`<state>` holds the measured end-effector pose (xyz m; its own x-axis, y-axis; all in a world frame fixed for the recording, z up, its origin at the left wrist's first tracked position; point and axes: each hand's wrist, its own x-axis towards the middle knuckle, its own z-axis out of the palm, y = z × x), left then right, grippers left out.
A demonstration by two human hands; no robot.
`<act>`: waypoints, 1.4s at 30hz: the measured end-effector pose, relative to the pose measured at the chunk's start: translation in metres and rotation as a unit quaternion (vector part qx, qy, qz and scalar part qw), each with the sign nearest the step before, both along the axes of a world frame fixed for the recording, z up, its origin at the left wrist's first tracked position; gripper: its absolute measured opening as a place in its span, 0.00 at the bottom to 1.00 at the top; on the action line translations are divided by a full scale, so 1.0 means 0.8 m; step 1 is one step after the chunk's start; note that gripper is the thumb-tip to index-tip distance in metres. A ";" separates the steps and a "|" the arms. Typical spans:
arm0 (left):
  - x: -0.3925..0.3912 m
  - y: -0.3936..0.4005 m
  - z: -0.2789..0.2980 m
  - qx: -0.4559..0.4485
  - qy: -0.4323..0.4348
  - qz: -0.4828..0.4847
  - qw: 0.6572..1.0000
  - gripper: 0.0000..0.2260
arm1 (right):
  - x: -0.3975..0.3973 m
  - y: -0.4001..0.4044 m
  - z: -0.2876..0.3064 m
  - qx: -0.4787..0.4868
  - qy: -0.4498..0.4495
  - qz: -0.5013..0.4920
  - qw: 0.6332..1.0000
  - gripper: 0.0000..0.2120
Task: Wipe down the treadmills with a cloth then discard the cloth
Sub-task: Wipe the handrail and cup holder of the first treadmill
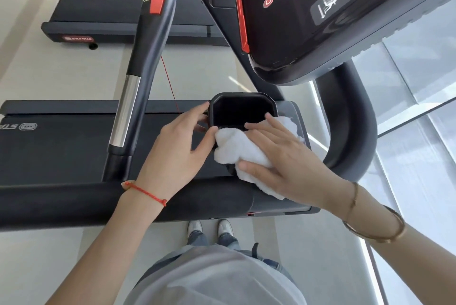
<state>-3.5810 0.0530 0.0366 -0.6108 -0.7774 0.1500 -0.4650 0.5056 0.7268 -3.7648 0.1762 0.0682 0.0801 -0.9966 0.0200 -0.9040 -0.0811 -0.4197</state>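
Your right hand (278, 156) presses the soft, light white cloth (237, 147) with fingers spread flat against the treadmill's cup holder (240, 101), which your left hand (182, 142) steadies with curled fingers; bunch the limp cloth in your palm so it won't slip.

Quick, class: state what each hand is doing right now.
Left hand: grips the rim of the black cup holder.
Right hand: open, fingers flat, pressing the white cloth against the cup holder.

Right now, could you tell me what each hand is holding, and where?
Left hand grips the cup holder by its left rim; right hand presses the white cloth from above.
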 end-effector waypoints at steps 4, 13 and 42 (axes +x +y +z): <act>0.008 0.010 0.007 0.002 -0.010 0.008 1.000 0.22 | -0.005 0.003 0.004 -0.006 -0.054 0.037 0.998 0.26; 0.047 0.054 0.020 -0.025 -0.008 0.051 0.998 0.18 | 0.007 0.023 0.019 0.052 -0.110 0.112 0.986 0.26; 0.316 -0.029 0.007 -0.183 -0.076 0.015 0.980 0.08 | 0.255 -0.025 -0.032 -0.211 0.178 -0.146 0.950 0.23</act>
